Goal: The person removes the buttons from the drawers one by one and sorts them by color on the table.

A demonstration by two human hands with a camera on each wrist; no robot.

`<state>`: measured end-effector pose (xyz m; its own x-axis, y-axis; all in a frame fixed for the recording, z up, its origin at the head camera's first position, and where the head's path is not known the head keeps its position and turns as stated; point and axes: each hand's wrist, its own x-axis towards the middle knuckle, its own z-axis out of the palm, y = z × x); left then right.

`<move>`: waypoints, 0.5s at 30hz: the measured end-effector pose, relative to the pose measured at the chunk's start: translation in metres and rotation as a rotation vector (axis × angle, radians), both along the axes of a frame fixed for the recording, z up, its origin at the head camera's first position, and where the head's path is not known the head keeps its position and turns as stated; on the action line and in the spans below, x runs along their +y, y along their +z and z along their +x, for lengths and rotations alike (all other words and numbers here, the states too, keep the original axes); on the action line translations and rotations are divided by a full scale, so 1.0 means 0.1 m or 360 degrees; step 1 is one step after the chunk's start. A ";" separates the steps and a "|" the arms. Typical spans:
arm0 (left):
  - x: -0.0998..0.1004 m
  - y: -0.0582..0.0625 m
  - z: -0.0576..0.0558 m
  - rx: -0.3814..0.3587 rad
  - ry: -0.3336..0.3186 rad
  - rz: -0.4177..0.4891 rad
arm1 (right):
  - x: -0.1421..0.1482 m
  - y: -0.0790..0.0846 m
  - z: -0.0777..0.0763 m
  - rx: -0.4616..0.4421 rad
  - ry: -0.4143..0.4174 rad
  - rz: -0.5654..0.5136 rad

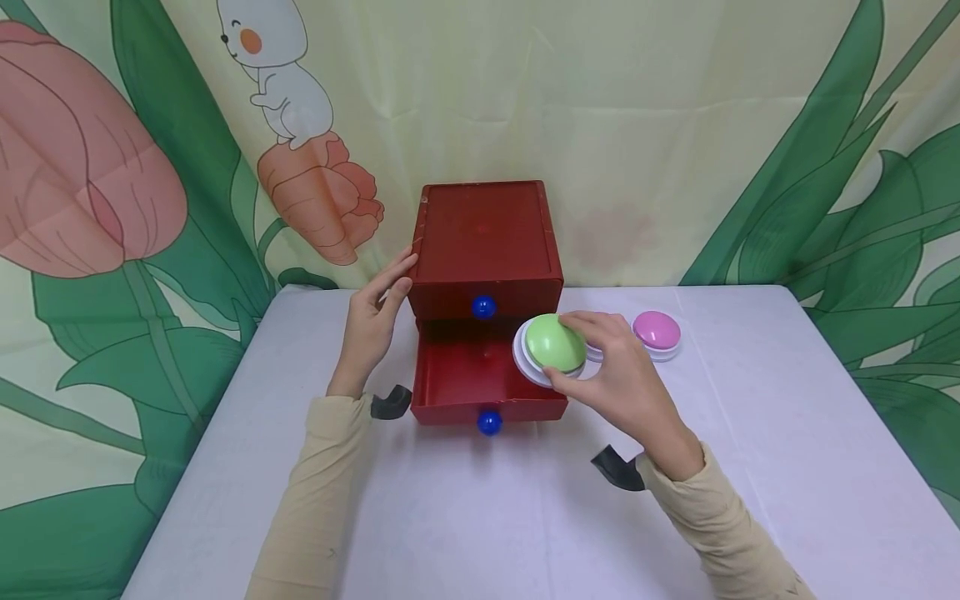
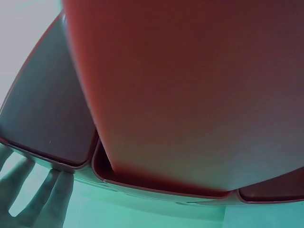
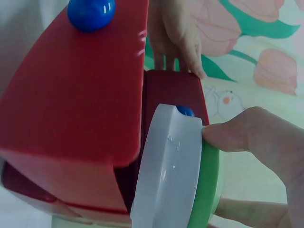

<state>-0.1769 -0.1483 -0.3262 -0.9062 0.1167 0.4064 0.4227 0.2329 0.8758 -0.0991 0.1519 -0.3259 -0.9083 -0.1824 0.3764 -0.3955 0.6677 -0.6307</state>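
My right hand (image 1: 618,383) grips a round push button with a green dome (image 1: 553,343) and white base, thumb on the near edge and fingers on the far edge. The button is tilted over the right side of the pulled-out lower drawer (image 1: 457,383). That drawer belongs to a small red drawer cabinet (image 1: 483,233) with blue knobs; its upper drawer is closed. My left hand (image 1: 369,321) rests with extended fingers against the cabinet's left side. In the right wrist view, the button's white base (image 3: 166,171) stands close beside the drawer's wall.
Right of the cabinet, a pink-domed button (image 1: 657,329) lies on the white table (image 1: 480,517). Another button's white base (image 1: 594,354) shows partly behind my right hand. A printed curtain (image 1: 630,142) hangs behind the cabinet. Dark straps (image 1: 618,468) stick out near both wrists.
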 end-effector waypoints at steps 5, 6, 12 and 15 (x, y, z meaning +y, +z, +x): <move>0.01 0.01 0.01 0.0013 0.0020 -0.0027 | 0.08 0.00 0.01 0.0028 -0.0031 -0.0010; 0.01 0.00 0.01 0.0017 0.0023 -0.0031 | 0.10 0.00 0.01 0.0038 -0.0035 -0.0015; 0.01 -0.01 0.01 0.0016 0.0042 -0.0048 | 0.19 -0.02 0.00 0.0049 -0.0069 -0.0016; 0.02 -0.01 0.00 0.0019 0.0051 -0.0057 | 0.23 -0.05 0.00 0.0050 -0.0085 -0.0004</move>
<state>-0.1767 -0.1467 -0.3271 -0.9049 0.1024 0.4131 0.4248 0.2772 0.8618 -0.0995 0.1748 -0.3308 -0.9044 -0.1330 0.4054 -0.3790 0.6869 -0.6201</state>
